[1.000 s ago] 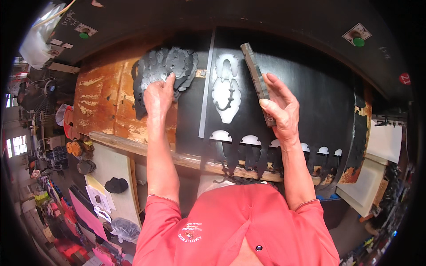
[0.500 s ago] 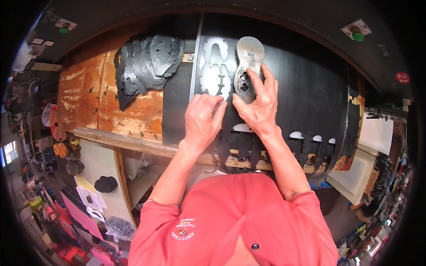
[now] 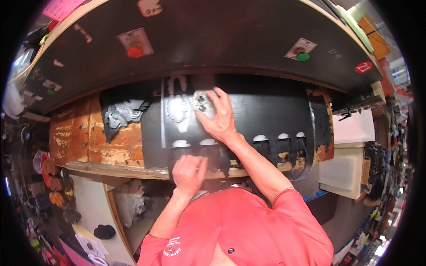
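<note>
Left hand has left the cutout, clearing space beside the die.
It curls, blurred, near the bench edge, holding what I cannot tell; right hand spreads, touching the die on the black sheet.

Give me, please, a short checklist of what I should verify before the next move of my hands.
1. Right hand clear of the metal die: not ok, thumb and fingers are at it.
2. Left hand clear of the die: ok, it is by the front edge of the black sheet.
3. Sheet uncut under the die: cannot tell, hidden.
4. Pile of black pieces apart from the die: ok, off to the left.
5. Red button untouched: ok, neither hand is there.
</note>
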A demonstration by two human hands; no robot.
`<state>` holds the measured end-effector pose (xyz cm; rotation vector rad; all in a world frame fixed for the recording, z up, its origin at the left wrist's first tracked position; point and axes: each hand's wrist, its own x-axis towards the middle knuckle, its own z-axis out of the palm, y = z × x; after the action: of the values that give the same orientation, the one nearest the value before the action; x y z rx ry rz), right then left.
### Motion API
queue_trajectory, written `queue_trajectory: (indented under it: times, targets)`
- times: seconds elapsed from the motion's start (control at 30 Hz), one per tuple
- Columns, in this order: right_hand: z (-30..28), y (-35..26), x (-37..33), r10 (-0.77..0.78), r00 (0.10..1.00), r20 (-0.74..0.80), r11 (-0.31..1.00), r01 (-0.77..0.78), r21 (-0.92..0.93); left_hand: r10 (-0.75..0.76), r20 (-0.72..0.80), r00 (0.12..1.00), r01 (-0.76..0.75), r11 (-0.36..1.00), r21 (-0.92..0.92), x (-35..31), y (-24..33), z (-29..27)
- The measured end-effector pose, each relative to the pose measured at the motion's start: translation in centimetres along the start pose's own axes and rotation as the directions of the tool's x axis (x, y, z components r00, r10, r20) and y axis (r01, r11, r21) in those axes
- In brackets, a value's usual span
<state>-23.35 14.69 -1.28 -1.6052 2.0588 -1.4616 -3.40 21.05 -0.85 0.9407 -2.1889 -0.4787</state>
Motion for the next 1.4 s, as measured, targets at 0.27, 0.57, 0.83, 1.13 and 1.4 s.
queue_trajectory:
  times: [0.27, 0.57, 0.83, 1.13, 1.4]
  targets:
    - [-14.3, 0.6, -0.5, -0.03, 0.896, -0.442, 0.968, 0.136, 0.21, 0.06, -0.13, 0.99, -0.059, 0.998, 0.014, -1.1, -1.1, 0.6]
    - [-22.4, 1.4, -5.8, -0.262, 0.891, -0.37, 0.955, 0.186, -0.229, 0.088, -0.165, 0.982, -0.087, 0.996, 0.014, -1.5, -2.1, 0.8]
    - [-20.0, -9.4, -15.9, 0.084, 0.974, -0.208, 0.84, 0.043, 0.541, 0.085, -0.144, 0.986, -0.087, 0.996, -0.004, -1.3, -1.8, 0.0]
    - [-32.3, -24.3, -18.4, -0.738, 0.621, 0.264, 0.675, 0.681, 0.286, 0.082, -0.056, 0.995, -0.077, 0.994, 0.078, -1.8, -2.5, 0.2]
    - [-30.9, -25.5, -16.5, -0.751, 0.608, 0.257, 0.66, 0.68, 0.319, 0.071, -0.061, 0.996, -0.068, 0.997, 0.044, -1.6, -2.3, 0.3]
